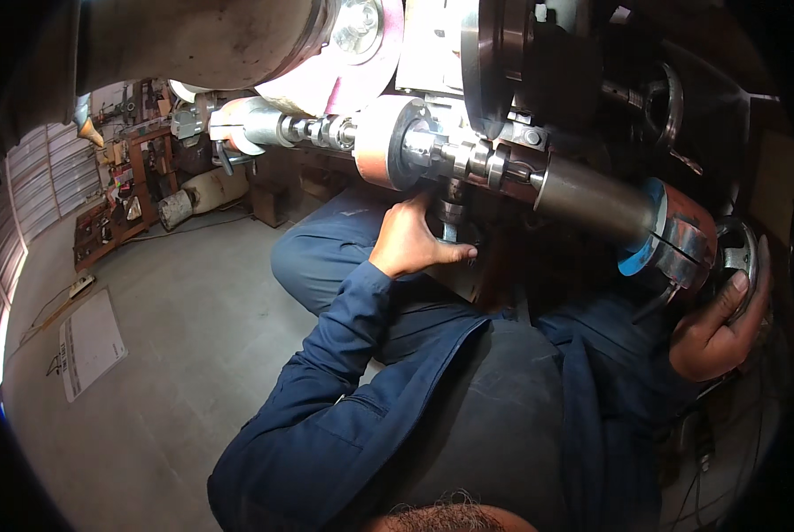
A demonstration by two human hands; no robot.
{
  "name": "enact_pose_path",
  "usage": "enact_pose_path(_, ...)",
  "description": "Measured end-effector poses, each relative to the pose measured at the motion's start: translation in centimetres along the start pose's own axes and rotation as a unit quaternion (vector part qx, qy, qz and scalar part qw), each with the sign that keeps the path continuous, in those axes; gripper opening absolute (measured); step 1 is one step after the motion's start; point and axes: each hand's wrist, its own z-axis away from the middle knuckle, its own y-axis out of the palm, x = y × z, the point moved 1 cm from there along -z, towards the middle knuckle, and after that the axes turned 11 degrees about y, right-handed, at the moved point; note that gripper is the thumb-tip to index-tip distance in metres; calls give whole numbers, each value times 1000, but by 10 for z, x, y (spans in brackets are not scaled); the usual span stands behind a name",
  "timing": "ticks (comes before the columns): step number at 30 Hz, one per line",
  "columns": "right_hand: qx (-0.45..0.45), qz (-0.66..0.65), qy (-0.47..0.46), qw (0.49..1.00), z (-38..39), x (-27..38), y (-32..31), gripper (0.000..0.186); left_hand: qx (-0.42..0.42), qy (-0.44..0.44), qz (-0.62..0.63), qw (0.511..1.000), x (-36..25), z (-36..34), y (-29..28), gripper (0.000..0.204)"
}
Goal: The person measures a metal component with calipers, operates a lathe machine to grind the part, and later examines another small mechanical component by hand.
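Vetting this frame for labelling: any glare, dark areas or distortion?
All in the head view: glare whitens the wheel, top centre; shadow swallows detail around the upper handwheel; fisheye bends the wall panels, left; picture rim goes black; left hand and right hand both readable.

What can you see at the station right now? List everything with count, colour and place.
Lobed shaft: apparently one, silver, across the machine
Collar: one, orange and grey, around the shaft
Steel cylinder: one, grey, right of the collar
Clamp block: one, orange and blue, cylinder's right end
Lower handwheel: one, metallic, far right
Large disc: one, pale and pink, top
Rack: one, reddish brown, left background
Board: one, white, left floor
Metal fitting: one, grey, under shaft
Left hand: one, bare, beside fitting, fingers partly hidden
Right hand: one, bare, on lower handwheel
Jacket: one, navy, worn
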Motion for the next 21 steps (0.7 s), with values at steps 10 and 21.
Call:
enact_pose_path(10, 2, -15, -1, 1000, -2, 0, 0, 34, 18, -5, 93, 995, 7, 0, -2, 78)
enact_pose_path(21, -2, -6, 4, 1000, 0, 0, 2, 33, 17, -3, 130, 991, 18, 2, 0, 83)
